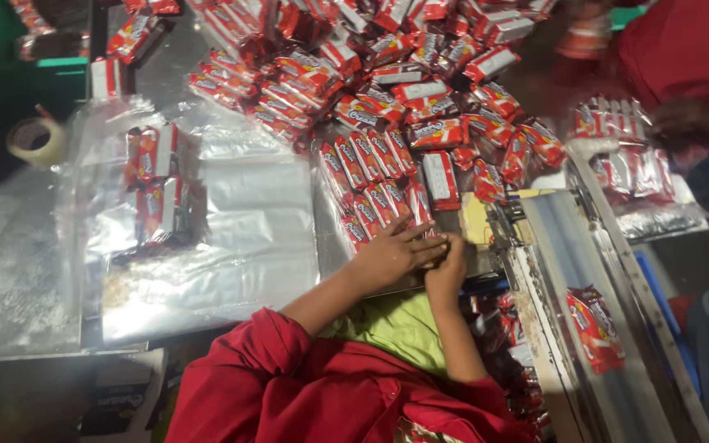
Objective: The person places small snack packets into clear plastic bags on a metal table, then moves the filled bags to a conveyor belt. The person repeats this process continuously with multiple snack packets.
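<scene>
Left hand: the left hand lies flat, fingers spread, palm down on the lower end of a row of small red biscuit packets near the middle of the frame; it presses them rather than gripping any.
Right hand: the right hand sits just beside the left, touching it, fingers curled at the row's edge; whether it pinches a packet I cannot tell.
Packets: the row stands on edge, leaning together, on the steel table. Behind it, across the top centre, a big loose heap of the same packets.
Bags: clear plastic bags lie flat left of centre; one bagged bundle of packets rests on them in the upper left.
Tape: a roll of tape at the far left edge.
Conveyor: a metal chute runs down the lower right, one lone packet lying on it.
Other person: a co-worker's hand at the upper right, over another bagged bundle.
Risk: the row looks only loosely braced; I reckon a light or uneven squeeze could let the end packets topple or fan out, and the heap behind could slide into the row.
</scene>
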